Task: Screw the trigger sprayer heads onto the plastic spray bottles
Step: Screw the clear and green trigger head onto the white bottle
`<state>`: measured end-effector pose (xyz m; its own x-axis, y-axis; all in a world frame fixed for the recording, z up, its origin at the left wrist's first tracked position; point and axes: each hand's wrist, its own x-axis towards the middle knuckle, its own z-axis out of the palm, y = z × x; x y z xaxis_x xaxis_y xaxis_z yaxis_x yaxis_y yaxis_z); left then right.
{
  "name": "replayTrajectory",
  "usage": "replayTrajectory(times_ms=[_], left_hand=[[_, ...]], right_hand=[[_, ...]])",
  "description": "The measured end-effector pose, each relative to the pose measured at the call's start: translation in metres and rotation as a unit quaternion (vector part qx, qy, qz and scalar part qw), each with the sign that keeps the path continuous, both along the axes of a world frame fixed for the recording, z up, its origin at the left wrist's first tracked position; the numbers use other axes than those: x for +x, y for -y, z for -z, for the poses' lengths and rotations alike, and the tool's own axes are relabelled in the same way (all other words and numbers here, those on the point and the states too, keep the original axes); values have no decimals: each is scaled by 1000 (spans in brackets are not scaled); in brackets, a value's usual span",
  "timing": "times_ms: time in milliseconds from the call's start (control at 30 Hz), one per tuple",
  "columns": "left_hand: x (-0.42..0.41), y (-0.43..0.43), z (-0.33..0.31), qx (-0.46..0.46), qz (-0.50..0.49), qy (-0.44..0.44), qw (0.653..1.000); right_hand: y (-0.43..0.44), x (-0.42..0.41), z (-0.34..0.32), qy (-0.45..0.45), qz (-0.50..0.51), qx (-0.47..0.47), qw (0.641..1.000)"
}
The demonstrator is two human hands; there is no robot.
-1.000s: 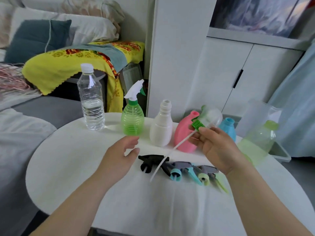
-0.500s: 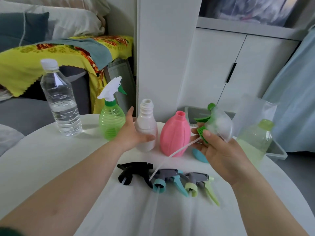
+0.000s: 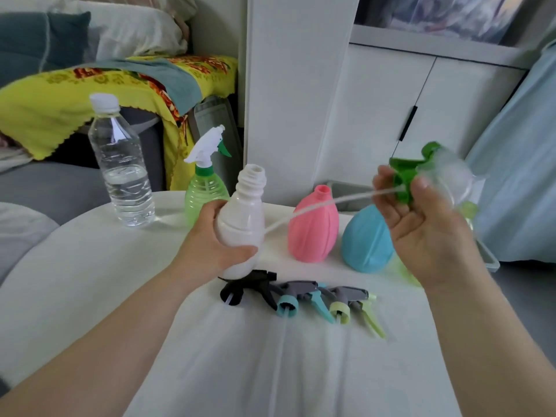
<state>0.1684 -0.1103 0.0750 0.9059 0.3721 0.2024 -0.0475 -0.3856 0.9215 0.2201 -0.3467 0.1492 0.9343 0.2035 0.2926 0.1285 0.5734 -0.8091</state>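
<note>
My left hand (image 3: 215, 249) grips a white spray bottle (image 3: 242, 216) with an open threaded neck, lifted and tilted above the table. My right hand (image 3: 421, 224) pinches a clear-and-green trigger sprayer head (image 3: 433, 173) by its green collar; its long white dip tube (image 3: 316, 206) slants down toward the white bottle. A pink bottle (image 3: 313, 227) and a blue bottle (image 3: 367, 239) stand open-necked behind. A green bottle (image 3: 204, 194) carries a white sprayer. Three loose heads lie in front: black (image 3: 246, 288), grey-teal (image 3: 298, 296), grey-lime (image 3: 352, 299).
A capped clear water bottle (image 3: 122, 164) stands at the back left of the round white table (image 3: 90, 281). A pale green bottle (image 3: 469, 212) is partly hidden behind my right hand. A white cabinet (image 3: 301, 85) and a sofa with a yellow cloth (image 3: 60, 97) lie beyond.
My left hand reached to the white bottle, took hold of it and lifted it off the table toward me. My right hand raised the sprayer head, tube now pointing at the bottle.
</note>
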Motion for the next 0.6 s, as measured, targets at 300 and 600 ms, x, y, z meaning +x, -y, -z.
replayTrajectory(times_ms=[300, 600], left_hand=[[-86, -14, -20, 27, 45, -16, 998], [-94, -6, -27, -9, 76, -5, 997]], right_hand=[[-13, -25, -51, 11, 27, 82, 996], [-40, -40, -62, 57, -29, -73, 995]])
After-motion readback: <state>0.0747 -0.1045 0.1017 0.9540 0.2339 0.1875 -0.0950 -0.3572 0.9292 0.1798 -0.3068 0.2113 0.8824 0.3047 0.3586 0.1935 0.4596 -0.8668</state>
